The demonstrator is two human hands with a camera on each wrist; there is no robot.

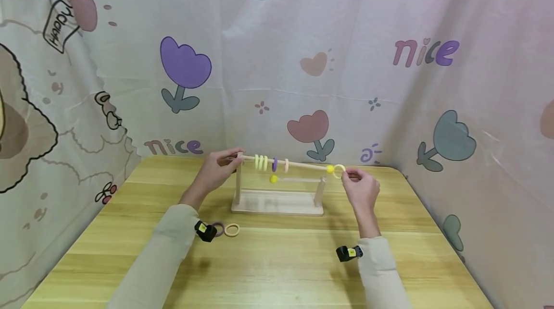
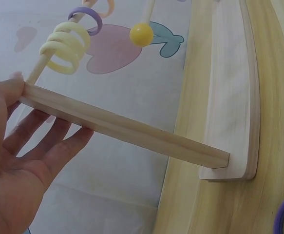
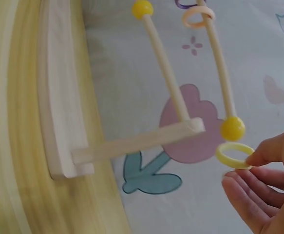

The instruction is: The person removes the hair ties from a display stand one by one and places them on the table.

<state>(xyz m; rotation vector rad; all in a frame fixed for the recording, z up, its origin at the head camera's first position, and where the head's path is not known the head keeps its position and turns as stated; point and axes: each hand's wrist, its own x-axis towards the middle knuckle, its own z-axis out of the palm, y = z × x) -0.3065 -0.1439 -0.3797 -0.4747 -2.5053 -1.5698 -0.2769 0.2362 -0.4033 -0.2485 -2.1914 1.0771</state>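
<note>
A: Where exactly is the yellow ring [image 3: 228,161]?

B: In the right grip [image 1: 362,189], pinched between thumb and fingertip, off the right end of the long rod [image 1: 305,166].

A: Is it threaded on?

B: No. It sits just right of the yellow ball [image 3: 233,128] that caps that end, so the ball is between ring and rod. Whether ring and ball touch, I can't tell.

A: And the left grip [image 1: 215,172]?

B: That one holds the top of the left post [image 2: 127,126], thumb by the rod's left end, the other fingers against the post below.

A: What's on the long rod between the two?

B: From left to right, three pale yellow rings [image 1: 261,163], a purple ring [image 1: 274,164] and a peach ring [image 1: 286,166], all well left of the pinched one. The rod slopes slightly down to the right.

A: And underneath?

B: A short rod [image 3: 165,68] runs left from the top of the right post [image 3: 137,142] to a second yellow ball [image 3: 142,9]. Both posts stand on a base board [image 1: 277,205], on the far part of the counter [image 1: 277,270].

A: Anything nearer?

B: A loose purple ring [image 1: 223,228], partly hidden by the left wrist camera [image 1: 205,231], with a loose peach ring [image 1: 232,235] just right of it.
</note>
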